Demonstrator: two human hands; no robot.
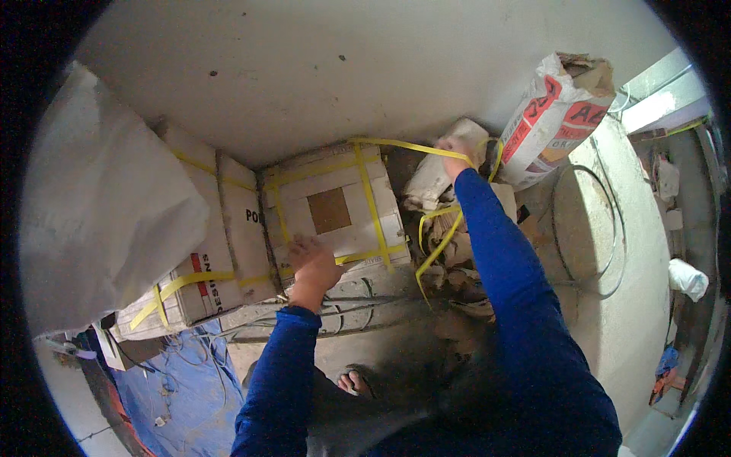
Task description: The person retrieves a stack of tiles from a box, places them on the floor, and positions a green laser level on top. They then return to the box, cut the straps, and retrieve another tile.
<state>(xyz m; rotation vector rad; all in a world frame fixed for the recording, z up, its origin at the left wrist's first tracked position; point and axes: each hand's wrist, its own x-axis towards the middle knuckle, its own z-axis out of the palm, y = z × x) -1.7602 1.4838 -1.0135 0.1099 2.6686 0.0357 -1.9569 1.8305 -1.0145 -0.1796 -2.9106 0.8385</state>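
Observation:
My left hand (313, 265) rests on the lower left part of a white cardboard box (291, 205), its fingers spread near a yellow packing strap (371, 197). The box has a brown square on its face. My right hand (457, 157) is stretched out to the upper right, beside a crumpled white bag (425, 180). A length of yellow strap (420, 147) runs from the box's top edge to this hand; its fingers are blurred, so the exact grip cannot be told. More loose yellow strap (438, 251) hangs below my right forearm.
Another strapped carton (243, 245) stands at left, partly behind a pale sheet (120, 205). An opened paper sack (531, 131) leans at upper right near a coiled cable (614, 228). Torn cardboard (457, 243) lies below the crumpled bag. A blue tarpaulin (188, 400) covers floor at lower left.

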